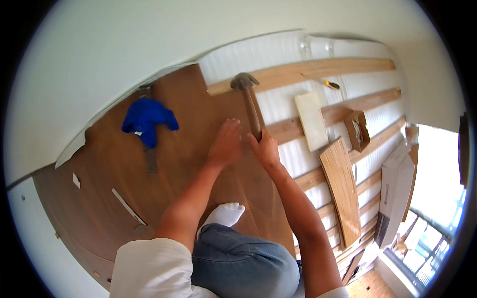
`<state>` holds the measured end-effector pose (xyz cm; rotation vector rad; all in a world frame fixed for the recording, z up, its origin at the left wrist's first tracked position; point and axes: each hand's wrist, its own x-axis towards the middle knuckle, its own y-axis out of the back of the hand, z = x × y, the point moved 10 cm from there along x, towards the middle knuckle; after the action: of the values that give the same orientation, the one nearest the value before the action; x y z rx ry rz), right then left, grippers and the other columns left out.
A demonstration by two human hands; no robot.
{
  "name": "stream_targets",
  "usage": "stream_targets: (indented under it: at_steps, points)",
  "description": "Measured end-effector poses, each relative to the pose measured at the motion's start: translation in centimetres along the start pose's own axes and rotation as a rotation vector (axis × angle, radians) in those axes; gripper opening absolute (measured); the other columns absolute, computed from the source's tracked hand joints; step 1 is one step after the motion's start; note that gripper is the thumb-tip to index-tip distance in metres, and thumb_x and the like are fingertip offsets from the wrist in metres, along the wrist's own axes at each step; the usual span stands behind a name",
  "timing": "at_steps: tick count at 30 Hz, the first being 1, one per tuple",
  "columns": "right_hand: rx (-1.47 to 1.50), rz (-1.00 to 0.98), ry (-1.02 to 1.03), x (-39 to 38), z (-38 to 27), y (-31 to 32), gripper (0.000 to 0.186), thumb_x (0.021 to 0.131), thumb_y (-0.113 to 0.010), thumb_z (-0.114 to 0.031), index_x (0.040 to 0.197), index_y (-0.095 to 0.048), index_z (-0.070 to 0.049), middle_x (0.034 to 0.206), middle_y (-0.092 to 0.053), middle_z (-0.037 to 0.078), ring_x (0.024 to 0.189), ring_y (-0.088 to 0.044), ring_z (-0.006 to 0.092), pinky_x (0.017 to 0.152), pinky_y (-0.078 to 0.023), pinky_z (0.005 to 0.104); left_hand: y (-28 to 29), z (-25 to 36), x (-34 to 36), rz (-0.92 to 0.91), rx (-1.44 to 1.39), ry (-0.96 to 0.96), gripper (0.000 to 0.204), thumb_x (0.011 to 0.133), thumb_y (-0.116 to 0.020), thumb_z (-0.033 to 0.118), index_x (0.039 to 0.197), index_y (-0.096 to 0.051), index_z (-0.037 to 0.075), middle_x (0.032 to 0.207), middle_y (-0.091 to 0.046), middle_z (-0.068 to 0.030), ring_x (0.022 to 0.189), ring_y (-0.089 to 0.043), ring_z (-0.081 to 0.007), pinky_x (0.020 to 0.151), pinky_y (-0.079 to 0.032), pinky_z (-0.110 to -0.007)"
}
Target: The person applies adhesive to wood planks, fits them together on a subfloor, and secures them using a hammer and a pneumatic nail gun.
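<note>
My right hand point(266, 146) is closed round the wooden handle of a claw hammer point(244, 82), whose metal head points away from me. My left hand point(226, 141), slightly blurred, is just left of the handle, with fingers stretched out on or just over the brown plank floor point(203, 104). Farther left on the planks lies a crumpled blue cloth point(144, 119) over a dark metal bar point(150, 161). Beside the planks on the right, pale wooden battens point(285, 131) run over white sheeting point(276, 109).
On the battens lie a cream board point(310, 121), a yellow-handled tool point(330, 85), an open cardboard box point(356, 130) and a wooden plank point(340, 193). A long carton point(395, 193) stands beside a bright opening at right. A pale wall point(109, 54) borders the floor. Thin strips point(126, 203) lie at left.
</note>
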<state>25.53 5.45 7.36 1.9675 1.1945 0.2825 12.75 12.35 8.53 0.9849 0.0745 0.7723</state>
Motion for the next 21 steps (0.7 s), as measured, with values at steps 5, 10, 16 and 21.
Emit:
stream_targets:
  at_steps: [5,10,16,21]
  points:
    - [0.625,-0.27,-0.293,-8.4,3.2,6.9,0.032,0.094,-0.077,-0.027,0.1,-0.063,0.001,0.067,-0.066,0.011,0.067,-0.066,0.0175,0.059,-0.052,0.0371,-0.8,0.2,-0.3,-0.013,0.083,-0.034,0.045,0.092,-0.061,0.007,0.136,-0.057,-0.001,0.147,-0.052,-0.0202,0.139,-0.047,-0.0418,0.118,-0.039,-0.052]
    - [0.339,-0.201,-0.367,-17.8,8.6,19.3,0.035,0.092,-0.076,-0.028,0.107,-0.065,0.001,0.074,-0.07,0.008,0.066,-0.067,0.0151,0.063,-0.054,0.0348,-2.6,0.9,-0.5,-0.02,0.052,-0.14,0.046,0.093,-0.057,0.007,0.138,-0.058,0.001,0.149,-0.053,-0.02,0.141,-0.047,-0.0404,0.118,-0.037,-0.052]
    - [0.116,-0.051,-0.659,-34.7,19.2,23.0,0.037,0.087,-0.071,-0.028,0.102,-0.064,0.005,0.077,-0.068,0.022,0.068,-0.068,0.0326,0.067,-0.054,0.0454,-3.3,0.9,-0.7,0.013,0.203,-0.252,0.041,0.103,-0.052,0.015,0.14,-0.057,0.001,0.148,-0.054,-0.0206,0.137,-0.049,-0.0398,0.115,-0.039,-0.05]
    - [0.242,0.033,-0.954,-50.3,27.6,21.0,0.035,0.087,-0.072,-0.025,0.1,-0.063,0.006,0.072,-0.065,0.017,0.062,-0.068,0.0264,0.06,-0.056,0.0407,-4.6,0.7,-1.3,-0.007,0.363,-0.36,0.04,0.105,-0.053,0.018,0.14,-0.057,0.0,0.149,-0.053,-0.0202,0.137,-0.05,-0.0381,0.114,-0.04,-0.049]
